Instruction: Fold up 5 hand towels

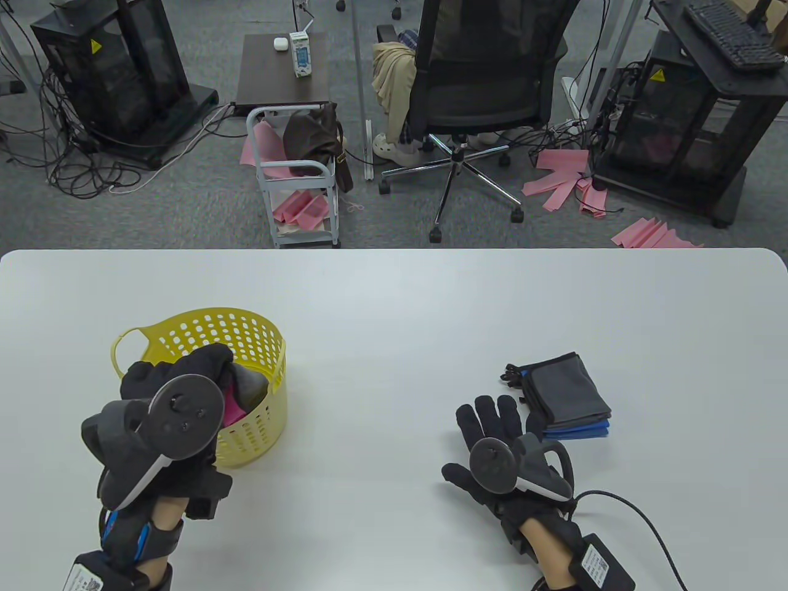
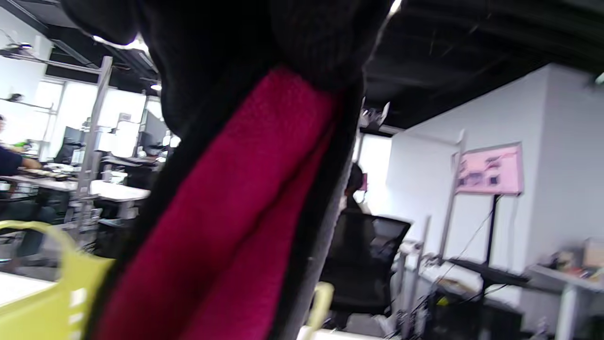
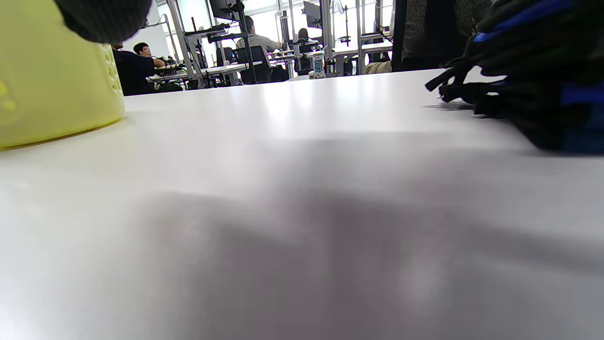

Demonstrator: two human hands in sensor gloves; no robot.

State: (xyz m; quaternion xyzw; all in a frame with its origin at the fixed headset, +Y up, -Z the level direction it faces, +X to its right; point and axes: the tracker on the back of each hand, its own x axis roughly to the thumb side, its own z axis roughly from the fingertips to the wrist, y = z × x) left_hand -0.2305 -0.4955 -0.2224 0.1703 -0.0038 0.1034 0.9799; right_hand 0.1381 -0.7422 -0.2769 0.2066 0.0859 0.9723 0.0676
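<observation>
A yellow perforated basket (image 1: pixel 258 345) stands at the table's left. My left hand (image 1: pixel 184 375) reaches into it and grips a pink and grey hand towel (image 1: pixel 243 397); the left wrist view shows the towel's pink face (image 2: pixel 236 212) hanging from my gloved fingers (image 2: pixel 302 42). A stack of folded grey and blue towels (image 1: pixel 569 397) lies at the right, seen edge-on in the right wrist view (image 3: pixel 542 94). My right hand (image 1: pixel 492 425) rests flat on the table, fingers spread, just left of the stack, holding nothing.
The white table (image 1: pixel 394 295) spans the view; its far edge is at mid-frame. Beyond it stand an office chair (image 1: pixel 480 92), a small cart (image 1: pixel 295 178) and black equipment racks (image 1: pixel 683 117). A cable (image 1: pixel 640 523) trails from my right wrist.
</observation>
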